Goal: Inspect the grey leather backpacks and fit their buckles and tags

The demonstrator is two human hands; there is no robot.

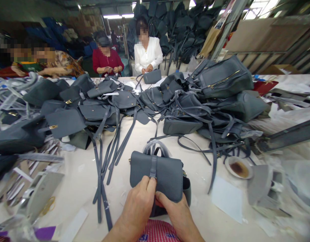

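A small grey-blue leather handbag (pixel 167 173) stands on the white table (pixel 79 181) right in front of me, its flap facing me with a narrow strap tab down the middle. My left hand (pixel 138 205) pinches the lower end of that tab with thumb and fingers closed. My right hand (pixel 175 210) grips the bag's lower edge beside it, fingers curled under the flap. A plastic-wrapped handle (pixel 157 146) rises behind the bag.
Piles of the same grey bags (pixel 220 80) and loose straps (pixel 101 174) cover the table's far half. A small dish with brown residue (pixel 239 168) sits right. Plastic wrap and paper lie at both sides. Three people work at the far end.
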